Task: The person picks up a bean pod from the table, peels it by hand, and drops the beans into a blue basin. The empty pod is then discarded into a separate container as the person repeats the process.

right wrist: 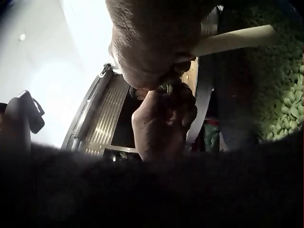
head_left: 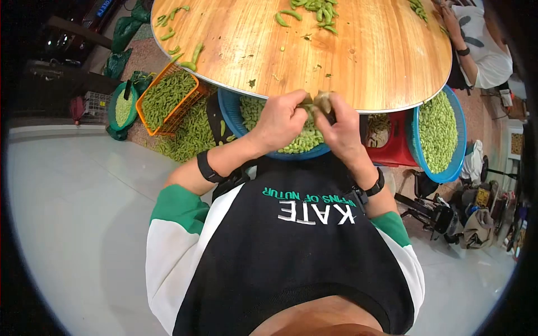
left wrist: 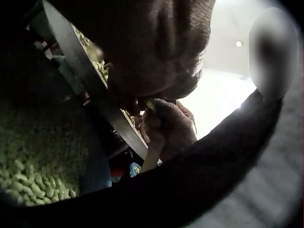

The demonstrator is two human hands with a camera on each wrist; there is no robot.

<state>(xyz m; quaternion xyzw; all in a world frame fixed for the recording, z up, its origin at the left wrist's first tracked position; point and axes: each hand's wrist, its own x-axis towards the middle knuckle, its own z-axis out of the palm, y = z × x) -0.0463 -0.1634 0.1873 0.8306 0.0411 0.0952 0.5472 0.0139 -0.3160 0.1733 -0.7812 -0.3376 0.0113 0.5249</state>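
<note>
My left hand [head_left: 280,120] and right hand [head_left: 340,127] meet at the table edge, fingers curled and tips together. Between them they pinch a small green edamame pod [right wrist: 166,88], mostly covered by the fingers. A pale strip [right wrist: 235,40] sticks out beside the right hand. Right below both hands sits a blue basin [head_left: 227,109] with shelled green beans [head_left: 302,143] in it. On the round wooden table [head_left: 224,50], a pile of pods [head_left: 322,10] lies beyond the hands.
At left, an orange basket [head_left: 147,124] of pods stands by a heap of loose pods [head_left: 193,131] and a green tub [head_left: 131,116]. A second blue basin [head_left: 463,131] of beans sits right, beside a red stool [head_left: 397,143]. Another person [head_left: 476,45] is at the table's far right.
</note>
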